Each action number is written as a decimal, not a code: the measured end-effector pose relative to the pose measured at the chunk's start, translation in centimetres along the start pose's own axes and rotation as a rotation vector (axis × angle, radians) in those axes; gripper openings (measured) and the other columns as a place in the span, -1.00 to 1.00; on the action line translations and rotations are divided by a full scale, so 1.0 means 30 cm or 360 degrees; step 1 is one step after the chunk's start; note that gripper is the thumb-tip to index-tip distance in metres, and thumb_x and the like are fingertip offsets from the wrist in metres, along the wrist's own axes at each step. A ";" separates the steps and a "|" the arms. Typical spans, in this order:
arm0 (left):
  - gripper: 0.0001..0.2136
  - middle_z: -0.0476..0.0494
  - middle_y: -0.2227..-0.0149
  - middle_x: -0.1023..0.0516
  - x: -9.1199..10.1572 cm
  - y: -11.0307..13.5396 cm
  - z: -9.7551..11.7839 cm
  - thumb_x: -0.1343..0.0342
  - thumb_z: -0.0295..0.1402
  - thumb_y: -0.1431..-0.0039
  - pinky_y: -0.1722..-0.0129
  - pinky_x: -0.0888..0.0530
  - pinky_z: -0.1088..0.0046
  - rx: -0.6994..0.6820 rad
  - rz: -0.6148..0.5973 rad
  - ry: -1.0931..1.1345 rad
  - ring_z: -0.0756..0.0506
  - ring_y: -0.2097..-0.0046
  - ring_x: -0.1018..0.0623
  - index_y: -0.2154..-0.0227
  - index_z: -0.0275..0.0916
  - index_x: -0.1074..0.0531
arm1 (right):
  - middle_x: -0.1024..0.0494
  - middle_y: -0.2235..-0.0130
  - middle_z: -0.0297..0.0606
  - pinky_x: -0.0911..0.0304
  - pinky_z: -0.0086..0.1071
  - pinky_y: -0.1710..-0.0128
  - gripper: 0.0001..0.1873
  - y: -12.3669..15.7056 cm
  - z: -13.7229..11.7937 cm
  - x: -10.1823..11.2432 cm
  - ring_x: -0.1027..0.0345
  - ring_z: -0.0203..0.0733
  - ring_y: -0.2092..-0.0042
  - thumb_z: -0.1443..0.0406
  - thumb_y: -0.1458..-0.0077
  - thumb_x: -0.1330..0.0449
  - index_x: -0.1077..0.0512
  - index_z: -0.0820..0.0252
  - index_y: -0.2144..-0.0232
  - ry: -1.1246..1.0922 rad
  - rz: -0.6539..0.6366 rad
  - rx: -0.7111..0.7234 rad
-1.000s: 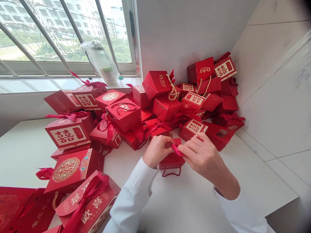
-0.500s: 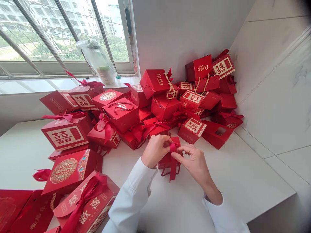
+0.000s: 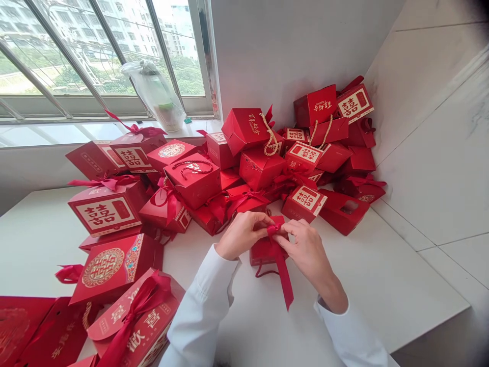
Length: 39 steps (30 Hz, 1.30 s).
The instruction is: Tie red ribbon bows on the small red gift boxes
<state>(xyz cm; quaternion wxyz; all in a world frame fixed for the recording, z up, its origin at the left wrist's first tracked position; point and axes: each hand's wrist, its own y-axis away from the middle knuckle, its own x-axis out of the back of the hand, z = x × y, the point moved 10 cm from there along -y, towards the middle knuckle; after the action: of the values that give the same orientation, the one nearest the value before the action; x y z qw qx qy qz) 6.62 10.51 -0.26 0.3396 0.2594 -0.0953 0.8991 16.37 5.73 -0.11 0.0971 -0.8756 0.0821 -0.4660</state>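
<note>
A small red gift box (image 3: 263,251) with a dark red cord handle sits on the white table in front of me. Over its top runs a red ribbon (image 3: 283,275), knotted near the upper edge, with one long tail hanging toward me. My left hand (image 3: 248,233) pinches the ribbon by the knot from the left, thumb and forefinger together. From the right, my right hand (image 3: 305,244) pinches the ribbon at the same knot. Both hands partly cover the box.
Behind the hands, several red gift boxes (image 3: 193,178) are heaped against the wall. More stand at the left, among them a ribboned box (image 3: 153,318). A plastic bag with a cup (image 3: 162,102) rests on the sill of the barred window. The white table (image 3: 385,285) ends at the right.
The ribbon's tail now reaches further toward me and slants right. My right hand has closed in on the knot, and both hands have shifted slightly. The view has moved a little.
</note>
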 end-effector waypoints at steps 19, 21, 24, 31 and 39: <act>-0.73 0.00 0.48 -0.53 0.004 -0.002 -0.029 0.03 -0.48 -0.07 0.50 -0.29 0.58 0.0093 0.0014 0.0062 0.02 0.46 -0.43 0.15 -0.24 -0.41 | -0.48 0.49 -0.38 -0.11 -0.31 0.32 -0.83 -0.003 0.007 0.000 -0.26 -0.19 0.40 0.31 -0.11 -0.15 -0.41 0.10 0.53 -0.0093 0.0039 0.0021; -0.73 -0.03 0.46 -0.56 -0.002 -0.006 -0.037 0.00 -0.48 -0.06 0.49 -0.31 0.59 0.0089 0.0012 0.0117 0.01 0.44 -0.46 0.16 -0.26 -0.41 | -0.48 0.49 -0.37 -0.11 -0.30 0.30 -0.84 -0.006 0.005 0.000 -0.27 -0.18 0.39 0.33 -0.10 -0.15 -0.41 0.10 0.52 -0.0071 0.0042 0.0031; -0.75 -0.06 0.45 -0.57 -0.008 -0.012 -0.054 -0.03 -0.46 -0.05 0.51 -0.32 0.59 0.0115 0.0020 0.0208 0.02 0.46 -0.48 0.17 -0.27 -0.41 | -0.48 0.49 -0.38 -0.10 -0.30 0.29 -0.84 -0.010 0.003 -0.001 -0.27 -0.18 0.37 0.34 -0.10 -0.15 -0.39 0.11 0.53 -0.0058 0.0044 0.0035; -0.68 -0.06 0.48 -0.57 -0.013 -0.014 -0.101 -0.20 -0.34 0.03 0.53 -0.41 0.55 0.0314 0.0092 0.0413 0.01 0.51 -0.47 0.17 -0.30 -0.39 | -0.48 0.51 -0.40 -0.08 -0.28 0.24 -0.91 -0.007 0.020 0.001 -0.27 -0.19 0.39 0.35 -0.05 -0.17 -0.37 0.11 0.49 -0.0010 0.0110 -0.0016; -0.62 -0.08 0.47 -0.57 -0.020 -0.019 -0.114 -0.23 -0.35 0.07 0.50 -0.41 0.54 0.0290 0.0037 0.0478 -0.03 0.46 -0.53 0.15 -0.30 -0.36 | -0.38 0.53 -0.44 -0.08 -0.27 0.18 -0.80 0.003 -0.016 0.026 -0.30 -0.21 0.41 0.39 -0.02 -0.15 -0.35 0.15 0.24 0.0135 0.0299 0.0165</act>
<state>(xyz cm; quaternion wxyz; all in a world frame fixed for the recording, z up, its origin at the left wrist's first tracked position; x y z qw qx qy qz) 5.99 11.79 -3.49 0.3147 0.1508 0.0355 0.9365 16.40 5.42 0.77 0.1819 -0.8373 0.1436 -0.4951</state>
